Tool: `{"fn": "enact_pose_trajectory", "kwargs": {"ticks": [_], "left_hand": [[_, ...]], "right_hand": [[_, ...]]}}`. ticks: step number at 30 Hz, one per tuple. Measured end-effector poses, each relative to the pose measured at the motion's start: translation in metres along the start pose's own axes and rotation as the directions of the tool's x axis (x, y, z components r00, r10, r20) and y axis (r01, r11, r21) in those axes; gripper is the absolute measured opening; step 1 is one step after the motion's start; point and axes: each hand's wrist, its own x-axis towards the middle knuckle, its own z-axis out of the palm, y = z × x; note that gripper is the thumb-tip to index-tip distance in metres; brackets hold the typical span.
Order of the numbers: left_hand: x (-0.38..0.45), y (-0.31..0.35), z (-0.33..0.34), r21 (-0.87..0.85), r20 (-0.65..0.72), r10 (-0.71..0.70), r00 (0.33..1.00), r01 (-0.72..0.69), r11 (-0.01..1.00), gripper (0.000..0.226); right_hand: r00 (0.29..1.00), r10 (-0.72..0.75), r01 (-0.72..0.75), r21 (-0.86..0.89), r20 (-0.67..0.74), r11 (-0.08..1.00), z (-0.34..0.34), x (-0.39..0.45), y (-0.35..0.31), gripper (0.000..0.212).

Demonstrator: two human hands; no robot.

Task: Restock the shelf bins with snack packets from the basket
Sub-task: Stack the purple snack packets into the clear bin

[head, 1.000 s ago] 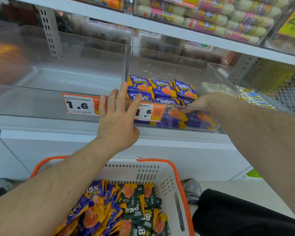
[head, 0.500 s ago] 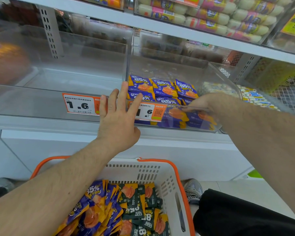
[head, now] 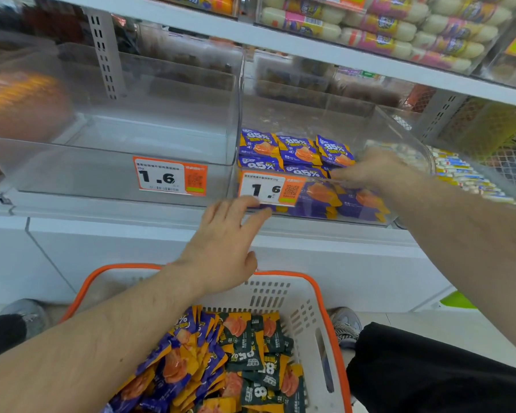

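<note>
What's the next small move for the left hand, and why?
Probably down into the basket for more purple packets. The left hand is open and holds nothing below the bin, which has room above its stacked packets. The right hand is inside the bin at the stack; its fingers are too blurred to judge.

You had clear glossy plastic bins (head: pixel 149 150) in front of you, smooth and reflective. Purple snack packets (head: pixel 298 150) looked like shiny printed foil film, same for the dark green packets (head: pixel 251 353) in the basket. Basket (head: pixel 298 305) was matt white slotted plastic with a smooth orange rim. Price tags (head: pixel 169 177) looked like printed paper behind glossy sleeves. Shelf upright (head: pixel 103 49) was painted perforated metal, matt. Your trousers (head: pixel 429 377) were black matt cloth.
</note>
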Motion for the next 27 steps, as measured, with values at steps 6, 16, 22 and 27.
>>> {"fn": "enact_pose_trajectory", "kwargs": {"ticks": [6,16,22,27], "left_hand": [[-0.029,-0.015,-0.003,-0.072,0.717,-0.044,0.696,0.137,0.988,0.043],[-0.068,-0.044,0.02,0.014,0.846,-0.138,0.514,0.237,0.971,0.019],[-0.076,-0.059,0.019,0.034,0.871,-0.189,0.454,0.327,0.944,0.034],[-0.078,-0.063,0.021,0.027,0.871,-0.194,0.452,0.349,0.937,0.03]], "right_hand": [[0.488,-0.324,0.516,-0.031,-0.81,0.856,0.054,-0.061,-0.03,0.026],[0.93,-0.305,0.189,0.447,0.203,0.875,0.261,-0.181,-0.06,0.013],[0.76,-0.192,-0.146,0.451,0.62,0.88,0.328,-0.217,-0.075,0.012],[0.679,-0.149,-0.143,0.329,0.719,0.934,0.353,-0.235,-0.097,0.06]]}}
